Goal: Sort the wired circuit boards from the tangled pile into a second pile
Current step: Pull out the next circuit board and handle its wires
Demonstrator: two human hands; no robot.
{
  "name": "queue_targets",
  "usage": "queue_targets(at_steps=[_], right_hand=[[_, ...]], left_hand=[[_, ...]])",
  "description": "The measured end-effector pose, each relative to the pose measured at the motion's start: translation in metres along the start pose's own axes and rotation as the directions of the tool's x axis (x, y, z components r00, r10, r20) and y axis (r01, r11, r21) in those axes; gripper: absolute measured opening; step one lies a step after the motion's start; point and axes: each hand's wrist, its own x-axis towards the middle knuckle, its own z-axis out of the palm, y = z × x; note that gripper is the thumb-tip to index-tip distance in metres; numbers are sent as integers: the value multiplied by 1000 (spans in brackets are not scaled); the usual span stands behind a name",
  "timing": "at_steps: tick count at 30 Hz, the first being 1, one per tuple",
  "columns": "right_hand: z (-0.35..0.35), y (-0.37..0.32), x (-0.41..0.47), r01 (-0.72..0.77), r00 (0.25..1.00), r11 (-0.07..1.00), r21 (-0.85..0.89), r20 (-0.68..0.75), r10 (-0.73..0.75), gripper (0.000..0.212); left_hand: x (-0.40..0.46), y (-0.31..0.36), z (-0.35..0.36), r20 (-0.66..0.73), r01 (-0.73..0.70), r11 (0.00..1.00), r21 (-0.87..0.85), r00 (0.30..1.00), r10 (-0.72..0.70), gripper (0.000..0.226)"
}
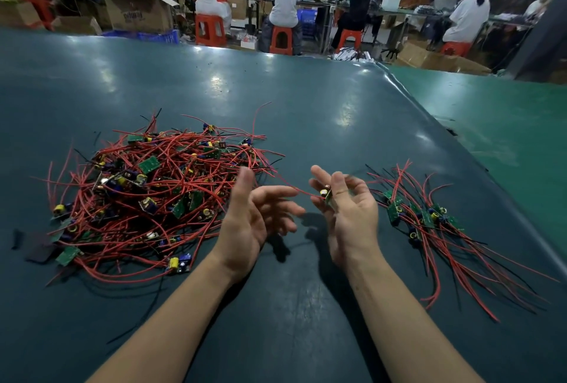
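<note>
Forearms reach out over the dark green worktop [306, 112], palms turned up. My right hand [349, 210] pinches one small circuit board [326, 195] between thumb and fingers, its red wire [288, 184] trailing left past my left hand [254, 213], whose fingers are spread loose and hold nothing. Left of that hand lies the tangled pile [153, 195] of boards and red wires; right of my right hand sits the smaller sorted pile [429, 223]. Beyond the worktop, people sit on red stools [280, 40].
</note>
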Motion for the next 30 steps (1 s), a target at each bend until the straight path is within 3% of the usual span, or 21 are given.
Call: queue_targets(at_steps=[4, 7, 10, 13, 16, 19, 21, 25, 30], right_hand=[[-3, 1, -7, -29, 997, 999, 17, 72, 28, 21], [-2, 7, -11, -62, 985, 998, -32, 157, 67, 8], [-6, 6, -10, -69, 989, 997, -26, 127, 72, 4], [-11, 3, -10, -82, 985, 992, -100, 145, 96, 23], [-13, 6, -15, -16, 967, 964, -265, 241, 82, 8], [-14, 7, -17, 114, 948, 913, -392, 319, 18, 11], [-14, 5, -18, 158, 937, 903, -399, 350, -9, 10], [-17, 5, -15, 235, 952, 883, -407, 281, -124, 7], [-18, 3, -16, 91, 929, 942, -324, 367, 36, 19]], left_hand=[[-5, -12, 13, 95, -120, 925, 361, 991, 92, 34], [-5, -10, 14, 55, -180, 903, 389, 983, 173, 25], [-5, -7, 12, -32, -139, 924, 357, 987, 160, 13], [-3, -6, 10, -113, -49, 965, 258, 990, 81, 15], [1, -6, 10, -151, -25, 974, 223, 987, 60, 20], [3, -5, 9, -168, -24, 970, 243, 984, 67, 32], [3, -3, 9, -166, -47, 970, 236, 982, 88, 39], [-1, -5, 11, -45, -131, 948, 290, 988, 150, 39], [2, -5, 10, -111, -109, 963, 245, 984, 140, 32]])
